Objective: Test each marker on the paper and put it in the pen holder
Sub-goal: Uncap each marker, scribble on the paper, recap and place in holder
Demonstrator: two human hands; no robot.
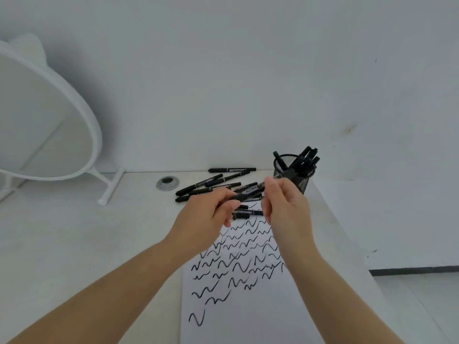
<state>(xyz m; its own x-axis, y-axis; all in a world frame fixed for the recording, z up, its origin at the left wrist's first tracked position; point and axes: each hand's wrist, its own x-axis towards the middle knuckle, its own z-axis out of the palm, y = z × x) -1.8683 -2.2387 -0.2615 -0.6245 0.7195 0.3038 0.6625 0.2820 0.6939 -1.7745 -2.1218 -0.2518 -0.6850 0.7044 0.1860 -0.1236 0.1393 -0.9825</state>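
A black marker (250, 191) is held level above the far end of the paper (248, 306). My left hand (206, 219) grips its left part and my right hand (285, 207) pinches its right end, which pokes out past the fingers near the holder. The white paper is covered with several rows of black squiggles. A black mesh pen holder (301, 181) stands at the far right of the table with several markers inside. A loose pile of black markers (213, 184) lies beyond the paper; part of it is hidden behind my hands.
A white oval mirror on a stand (49, 115) leans at the far left. A round metal cable grommet (167, 182) sits in the white table near the wall. The table's right edge (347, 232) runs close beside the paper and holder.
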